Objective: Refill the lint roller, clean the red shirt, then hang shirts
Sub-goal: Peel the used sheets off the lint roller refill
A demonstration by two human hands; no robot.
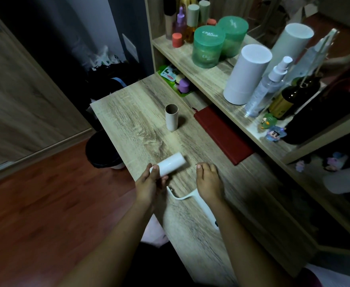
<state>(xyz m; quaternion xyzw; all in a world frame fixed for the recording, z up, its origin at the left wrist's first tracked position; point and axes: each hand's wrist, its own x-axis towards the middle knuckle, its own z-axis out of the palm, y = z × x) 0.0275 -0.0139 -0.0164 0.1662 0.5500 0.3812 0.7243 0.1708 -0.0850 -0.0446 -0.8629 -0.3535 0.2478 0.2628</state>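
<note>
While the left hand point(149, 183) grips one end of a white cylindrical refill roll point(171, 163) just above the pale wood-grain worktop point(128, 112), the right hand point(208, 181) lies palm down, fingers loosely spread, over the white plastic lint roller handle point(201, 204) lying flat. An empty brown cardboard tube point(171, 117) stands upright farther back, near a dark red flat book point(221, 133).

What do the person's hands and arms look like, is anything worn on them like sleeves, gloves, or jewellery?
Both arms are bare from the bottom of the picture up to the wrists, with no sleeves in view. The left hand and right hand wear no gloves. No rings, watch or bracelet show, and the fingernails look short and unpainted.
</note>
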